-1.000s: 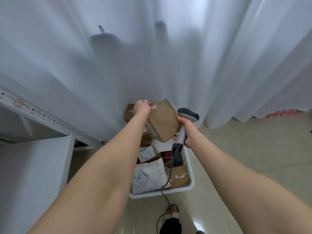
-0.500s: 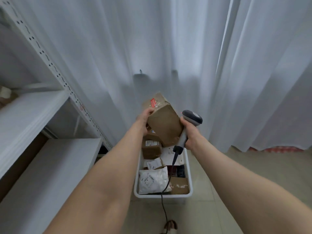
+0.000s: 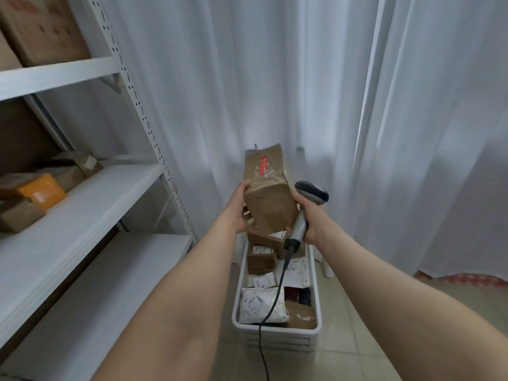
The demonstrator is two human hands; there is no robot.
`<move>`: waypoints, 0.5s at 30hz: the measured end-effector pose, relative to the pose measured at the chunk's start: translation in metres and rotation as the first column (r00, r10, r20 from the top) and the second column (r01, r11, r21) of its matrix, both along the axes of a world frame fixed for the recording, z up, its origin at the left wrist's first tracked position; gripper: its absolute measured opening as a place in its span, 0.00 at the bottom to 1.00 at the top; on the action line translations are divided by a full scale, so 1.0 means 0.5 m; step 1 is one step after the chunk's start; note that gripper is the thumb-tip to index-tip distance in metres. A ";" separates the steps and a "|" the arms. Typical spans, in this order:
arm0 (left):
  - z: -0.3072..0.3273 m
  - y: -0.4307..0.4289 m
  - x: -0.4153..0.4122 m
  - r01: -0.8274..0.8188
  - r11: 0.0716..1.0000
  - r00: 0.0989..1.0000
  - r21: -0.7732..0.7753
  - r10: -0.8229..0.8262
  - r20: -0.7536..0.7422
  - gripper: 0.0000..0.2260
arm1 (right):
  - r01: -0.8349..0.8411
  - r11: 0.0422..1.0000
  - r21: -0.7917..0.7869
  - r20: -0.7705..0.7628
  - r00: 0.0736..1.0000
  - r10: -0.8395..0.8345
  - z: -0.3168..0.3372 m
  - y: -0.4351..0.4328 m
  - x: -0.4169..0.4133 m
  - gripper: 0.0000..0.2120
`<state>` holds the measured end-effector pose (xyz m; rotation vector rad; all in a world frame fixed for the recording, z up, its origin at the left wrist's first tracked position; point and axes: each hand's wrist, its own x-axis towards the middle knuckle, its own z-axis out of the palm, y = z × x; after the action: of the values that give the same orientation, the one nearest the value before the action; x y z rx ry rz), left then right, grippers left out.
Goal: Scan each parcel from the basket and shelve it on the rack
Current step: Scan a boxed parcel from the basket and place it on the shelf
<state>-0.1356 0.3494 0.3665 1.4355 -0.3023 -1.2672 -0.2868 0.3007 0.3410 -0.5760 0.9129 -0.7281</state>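
While the brown parcel stands on end in mid-air above the far end of the basket, tipped a little with its red-stickered top face leaning away toward the curtain, the left hand grips it from the nine o'clock side, thumb on its left face and fingers curled beneath. At the parcel's three o'clock the right hand is wrapped around the grey handle of the scanner, whose dark head sits just beside the parcel's upper right edge; the knuckles look to be touching the cardboard, though I cannot be sure. A black cable drops from the handle's foot toward six o'clock, running over the basket's contents and over its near rim to the floor. The white basket stands on the tiled floor at six o'clock below the parcel and holds several more: a small brown box with a white label at its far end, a white poly bag at the near left, a flat brown carton at the near right. Out at nine o'clock is the white rack; its middle shelf carries an orange-faced parcel among brown boxes, and a big carton sits on the shelf above at ten o'clock. The white curtain hangs behind everything from twelve round to three o'clock.
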 end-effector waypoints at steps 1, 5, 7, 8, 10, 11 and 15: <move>0.006 0.006 0.004 -0.010 1.000 1.000 -0.008 0.010 -0.009 0.18 | -0.007 1.000 -0.013 -0.001 1.000 0.007 0.009 0.005 0.005 0.16; 0.026 0.037 0.029 -0.008 0.999 1.000 -0.038 0.008 -0.002 0.16 | 0.041 0.990 -0.133 -0.094 0.994 -0.053 0.027 0.020 0.045 0.15; 0.029 0.053 0.048 -0.008 0.999 1.000 -0.051 0.009 0.018 0.14 | 0.072 0.979 -0.189 -0.160 0.982 -0.103 0.033 0.033 0.067 0.18; 0.029 0.060 0.057 -0.006 0.998 0.999 -0.057 0.009 0.036 0.13 | 0.073 0.977 -0.202 -0.162 0.981 -0.107 0.035 0.041 0.077 0.20; 0.030 0.074 0.078 0.000 0.999 0.995 -0.050 0.005 0.095 0.14 | 0.065 0.980 -0.187 -0.086 0.993 -0.082 0.041 0.060 0.093 0.22; 0.031 0.080 0.089 0.003 0.999 0.993 -0.045 0.002 0.115 0.14 | 0.065 0.984 -0.166 -0.034 0.997 -0.071 0.045 0.069 0.098 0.23; 0.034 0.103 0.132 0.035 0.999 0.984 -0.011 -0.033 0.174 0.14 | 0.045 0.994 -0.096 0.101 0.994 -0.035 0.060 0.097 0.113 0.24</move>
<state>-0.0694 0.4010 0.3838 1.5377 -0.4546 -1.1661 -0.2302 0.3494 0.3710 -0.6040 0.8015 -0.8340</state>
